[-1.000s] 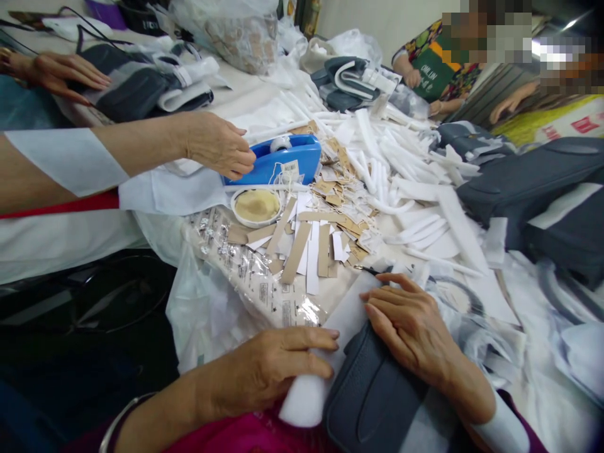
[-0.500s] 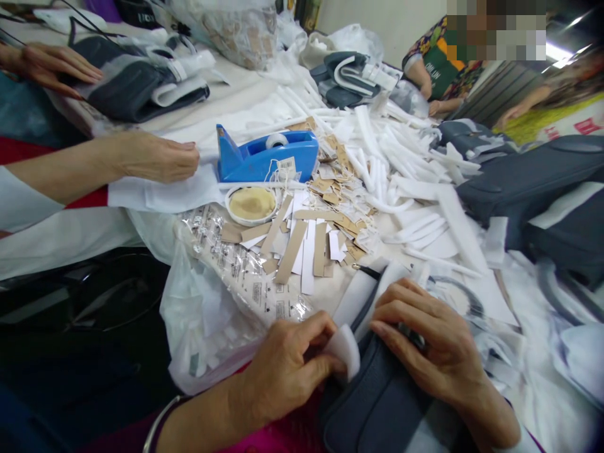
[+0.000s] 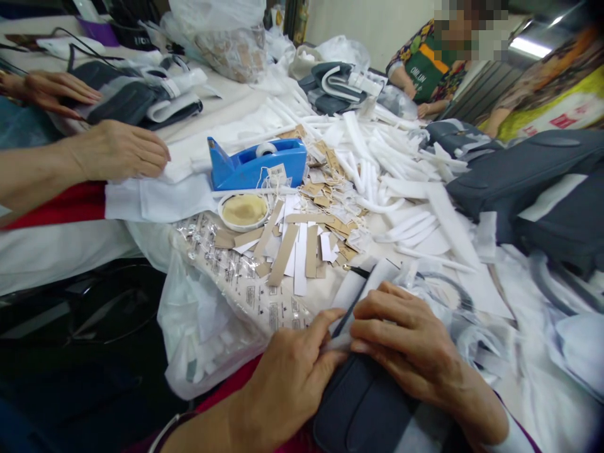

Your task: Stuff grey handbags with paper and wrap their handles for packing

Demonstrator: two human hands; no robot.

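A dark blue-grey bag (image 3: 365, 402) lies in front of me at the table's near edge. A white foam strip (image 3: 340, 341) runs along its upper edge. My left hand (image 3: 302, 358) pinches the strip's near end between thumb and fingers. Farther along the same edge, my right hand (image 3: 401, 340) is closed with its fingertips pressed on the white strip and the bag. The strip's far part shows beyond the right fingers, beside a dark strap with a small metal clip (image 3: 356, 270). The right palm hides part of the bag.
Ahead stand a blue tape dispenser (image 3: 259, 165) and a round dish of yellowish paste (image 3: 243, 211). Paper strips (image 3: 283, 255), tags and white foam strips (image 3: 415, 229) spread across the table. A co-worker's hands (image 3: 117, 151) are at left, more bags (image 3: 523, 170) at right.
My left hand has pressed the raised, curled end of the foam strip down toward the bag's edge. My right hand has shifted left, closer to it. The co-worker's near hand has drawn back left.
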